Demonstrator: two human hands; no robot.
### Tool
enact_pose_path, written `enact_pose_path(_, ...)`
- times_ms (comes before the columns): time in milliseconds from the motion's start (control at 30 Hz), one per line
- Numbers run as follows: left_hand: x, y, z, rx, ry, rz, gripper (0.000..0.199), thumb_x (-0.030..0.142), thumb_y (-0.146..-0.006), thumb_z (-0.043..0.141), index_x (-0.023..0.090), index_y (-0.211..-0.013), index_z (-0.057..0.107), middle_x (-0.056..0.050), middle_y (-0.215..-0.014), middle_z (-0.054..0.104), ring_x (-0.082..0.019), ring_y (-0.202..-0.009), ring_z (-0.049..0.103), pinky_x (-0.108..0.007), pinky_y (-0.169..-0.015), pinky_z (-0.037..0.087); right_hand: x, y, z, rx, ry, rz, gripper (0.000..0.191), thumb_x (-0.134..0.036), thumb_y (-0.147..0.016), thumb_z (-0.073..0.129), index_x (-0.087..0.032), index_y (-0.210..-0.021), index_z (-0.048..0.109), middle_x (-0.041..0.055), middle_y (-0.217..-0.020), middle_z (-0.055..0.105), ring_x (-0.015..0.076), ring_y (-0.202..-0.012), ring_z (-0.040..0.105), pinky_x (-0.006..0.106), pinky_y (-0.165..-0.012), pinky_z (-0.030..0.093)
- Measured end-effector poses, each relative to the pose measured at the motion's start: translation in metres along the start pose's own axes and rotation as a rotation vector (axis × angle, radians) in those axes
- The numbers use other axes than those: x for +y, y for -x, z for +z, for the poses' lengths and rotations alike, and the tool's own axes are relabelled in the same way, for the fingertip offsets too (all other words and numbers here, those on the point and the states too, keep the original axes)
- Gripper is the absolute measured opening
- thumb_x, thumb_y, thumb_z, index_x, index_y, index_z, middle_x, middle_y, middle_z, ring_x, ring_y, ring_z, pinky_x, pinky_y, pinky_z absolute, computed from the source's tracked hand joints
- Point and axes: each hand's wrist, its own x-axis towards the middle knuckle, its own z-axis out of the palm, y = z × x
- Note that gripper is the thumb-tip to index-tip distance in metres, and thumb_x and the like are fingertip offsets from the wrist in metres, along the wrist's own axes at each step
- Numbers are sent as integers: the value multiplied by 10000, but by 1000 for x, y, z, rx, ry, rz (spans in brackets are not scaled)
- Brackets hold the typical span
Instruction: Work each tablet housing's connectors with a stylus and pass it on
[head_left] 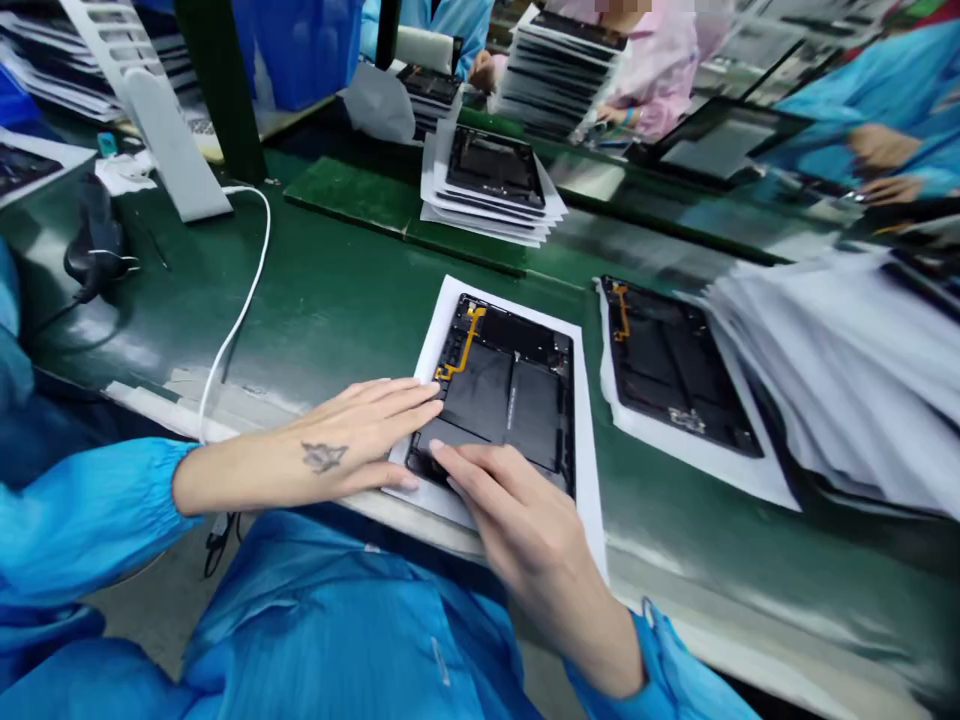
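In front of me an opened tablet [491, 385] lies on a white sheet [590, 450] at the table's near edge. Black battery cells fill its middle, and an orange flex cable [466, 345] runs down its upper left. My left hand [367, 435] rests flat with fingers stretched, its tips on the tablet's left edge. Over the lower part of the tablet, my right hand [517, 500] has its thumb and index finger pinched together near the lower left corner. Whatever sits in that pinch, if anything, is too small or hidden to make out.
To the right lies another opened tablet [675, 365] beside a leaning stack of white sheets [847, 370]. More tablets are stacked [495, 170] at the back. A white cable [259, 270] and a white stand [176, 150] are at left. Co-workers sit across the bench.
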Motion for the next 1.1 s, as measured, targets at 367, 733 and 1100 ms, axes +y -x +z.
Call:
enact_pose_path(367,-24,-2,24,158,148,94,608,323,-989,618,267,-1546,381,-74,-1528,504,-207,-1486,381,-447,-1270,255,-6,-6,10,2,85,70,277,-84,-978,503,-206,-1155,676,78,-990,702,162,-871,693,263,-723,573)
enact_pose_path(733,-22,-4,36,144,29,74,532,374,-1051,475,210,-1545,365,-69,-1576,441,-193,-1519,314,-411,-1280,169,-6,-4,9,-55,180,42,256,-64,-981,515,-168,-1172,651,84,-1009,699,154,-874,664,256,-733,542)
enact_pose_path(1100,-14,-8,28,70,-73,60,448,313,-1056,413,144,-1469,455,-98,-1559,463,-193,-1499,354,-392,-1258,186,-14,-35,-17,-260,561,-382,259,-107,-1026,442,-126,-973,695,63,-908,730,150,-683,532,329,-574,359)
